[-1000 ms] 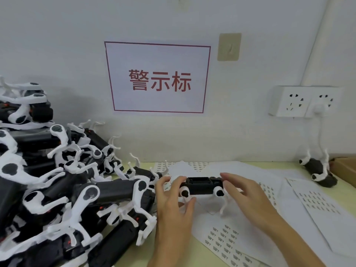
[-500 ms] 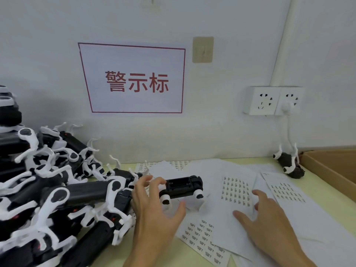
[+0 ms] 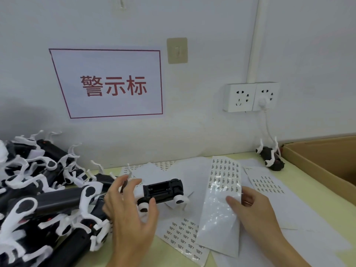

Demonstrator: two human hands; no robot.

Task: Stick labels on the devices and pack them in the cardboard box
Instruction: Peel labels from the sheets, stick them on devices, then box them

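Gripping device [image 3: 163, 191] w/ my left hand [image 3: 129, 214], just above table [image 3: 316, 191] | right hand [image 3: 252, 207] pinches label sheet [image 3: 221, 201], lifted off papers | device pile [image 3: 48, 199] left | cardboard box [image 3: 325, 162] far right

A pale wall [image 3: 192, 20] bears a red-lettered sign [image 3: 109, 83] and sockets [image 3: 251, 96].

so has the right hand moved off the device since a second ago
Yes. The right hand left the device and went right, toward the cardboard box, and now holds up a label sheet.
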